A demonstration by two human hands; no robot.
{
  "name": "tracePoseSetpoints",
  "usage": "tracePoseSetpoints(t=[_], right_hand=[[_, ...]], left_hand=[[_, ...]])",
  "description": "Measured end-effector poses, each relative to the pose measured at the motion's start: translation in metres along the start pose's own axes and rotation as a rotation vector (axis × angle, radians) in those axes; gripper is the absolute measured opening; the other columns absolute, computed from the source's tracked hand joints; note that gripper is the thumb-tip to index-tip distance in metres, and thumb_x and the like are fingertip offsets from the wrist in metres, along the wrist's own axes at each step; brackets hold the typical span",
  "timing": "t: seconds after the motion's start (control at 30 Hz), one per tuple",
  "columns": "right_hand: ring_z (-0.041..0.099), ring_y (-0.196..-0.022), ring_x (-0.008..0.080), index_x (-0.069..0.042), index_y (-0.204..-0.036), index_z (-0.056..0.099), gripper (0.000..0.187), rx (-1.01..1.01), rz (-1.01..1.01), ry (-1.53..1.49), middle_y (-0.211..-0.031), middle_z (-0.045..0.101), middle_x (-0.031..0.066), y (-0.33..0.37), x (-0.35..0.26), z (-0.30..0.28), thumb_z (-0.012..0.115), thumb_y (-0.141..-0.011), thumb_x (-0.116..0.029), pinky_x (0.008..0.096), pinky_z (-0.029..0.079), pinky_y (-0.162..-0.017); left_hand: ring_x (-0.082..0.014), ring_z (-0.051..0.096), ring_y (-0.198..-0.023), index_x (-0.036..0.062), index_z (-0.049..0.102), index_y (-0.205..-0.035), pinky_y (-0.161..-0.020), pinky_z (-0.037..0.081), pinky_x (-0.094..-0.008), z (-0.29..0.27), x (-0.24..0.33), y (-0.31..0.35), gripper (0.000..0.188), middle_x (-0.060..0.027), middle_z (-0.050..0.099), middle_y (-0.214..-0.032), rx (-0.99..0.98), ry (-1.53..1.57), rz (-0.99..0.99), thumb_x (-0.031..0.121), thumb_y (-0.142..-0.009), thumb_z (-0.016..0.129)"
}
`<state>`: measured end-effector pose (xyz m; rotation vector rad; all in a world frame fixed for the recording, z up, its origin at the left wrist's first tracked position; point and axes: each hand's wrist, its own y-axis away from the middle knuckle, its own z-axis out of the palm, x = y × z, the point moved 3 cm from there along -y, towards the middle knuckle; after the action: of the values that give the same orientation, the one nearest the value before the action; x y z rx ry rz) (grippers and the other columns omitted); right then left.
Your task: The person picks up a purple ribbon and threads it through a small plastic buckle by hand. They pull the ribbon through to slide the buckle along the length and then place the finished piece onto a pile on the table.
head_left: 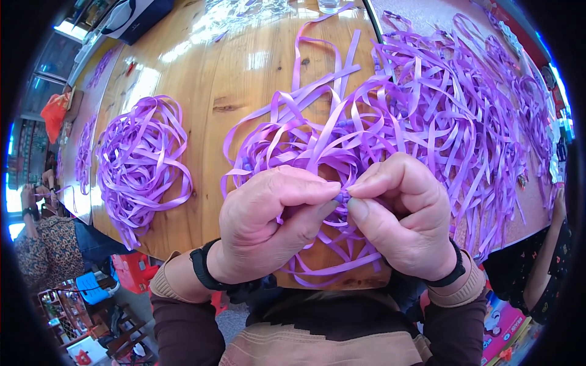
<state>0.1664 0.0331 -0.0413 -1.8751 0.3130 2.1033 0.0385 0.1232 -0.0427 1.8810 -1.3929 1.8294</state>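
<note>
Both of my hands meet over the near part of the table. Thumb and forefinger of my left hand (268, 216) pinch one side of a small blue-purple plastic piece (342, 197). From the other side, the thumb and forefinger of my right hand (406, 213) grip the same piece. It looks like a little fitting on a purple ribbon; its exact shape is partly hidden by my fingertips. Around and beneath my hands lies a loose tangle of purple ribbons (305, 146), with more of the same small fittings among them.
A rounded heap of purple ribbons (143, 161) sits left on the wooden table (213, 67). A larger pile (464, 122) spreads over the pink surface at right. Clear plastic film (244, 12) and a glass (328, 6) are at the far edge. Other people sit left and right.
</note>
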Motion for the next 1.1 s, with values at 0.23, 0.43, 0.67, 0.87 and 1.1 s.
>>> tracePoseSetpoints(t=[0.23,0.43,0.67,0.87,1.1], right_hand=[[0.051,-0.059,0.0078,-0.001,-0.080,0.054,0.009,0.004,-0.062,0.073,-0.068,0.053,0.0045,0.001,0.004,0.001,0.058,-0.071,0.002,0.0215,0.040,-0.051],[0.052,-0.066,0.0082,-0.001,-0.087,0.050,0.016,-0.120,-0.275,0.340,-0.080,0.055,0.0072,0.002,-0.003,0.000,0.055,-0.075,0.008,0.0188,0.040,-0.056],[0.053,-0.058,0.0095,-0.001,-0.084,0.051,0.017,-0.049,-0.449,0.456,-0.072,0.056,0.0082,0.002,-0.004,0.004,0.057,-0.071,0.009,0.0196,0.040,-0.048],[0.053,-0.060,0.0076,0.000,-0.084,0.051,0.015,-0.038,-0.385,0.429,-0.073,0.056,0.0079,0.004,-0.004,0.004,0.057,-0.073,0.008,0.0192,0.041,-0.050],[0.052,-0.070,0.0071,0.000,-0.088,0.049,0.014,-0.138,-0.164,0.275,-0.083,0.054,0.0067,0.006,-0.001,-0.001,0.054,-0.077,0.007,0.0181,0.042,-0.061]], left_hand=[[-0.0131,0.058,-0.067,0.0020,0.060,-0.088,-0.057,0.045,-0.0218,0.000,0.003,-0.002,0.020,-0.0079,0.060,-0.078,-0.028,-0.068,0.030,-0.008,-0.070,0.063],[-0.0071,0.053,-0.063,0.0012,0.060,-0.090,-0.053,0.042,-0.0186,-0.001,0.000,0.003,0.016,-0.0055,0.058,-0.082,-0.050,0.188,-0.238,-0.005,-0.075,0.060],[-0.0091,0.056,-0.072,-0.0005,0.058,-0.092,-0.061,0.045,-0.0203,0.003,0.001,0.008,0.015,-0.0067,0.058,-0.085,-0.010,0.267,-0.375,-0.004,-0.077,0.059],[-0.0114,0.057,-0.075,-0.0013,0.058,-0.090,-0.065,0.046,-0.0228,0.008,0.002,0.012,0.013,-0.0081,0.059,-0.085,0.048,0.104,-0.211,-0.003,-0.077,0.059],[-0.0054,0.054,-0.066,-0.0005,0.057,-0.092,-0.053,0.042,-0.0160,0.001,-0.001,0.008,0.013,-0.0059,0.059,-0.083,-0.032,0.365,-0.446,0.001,-0.080,0.058]])
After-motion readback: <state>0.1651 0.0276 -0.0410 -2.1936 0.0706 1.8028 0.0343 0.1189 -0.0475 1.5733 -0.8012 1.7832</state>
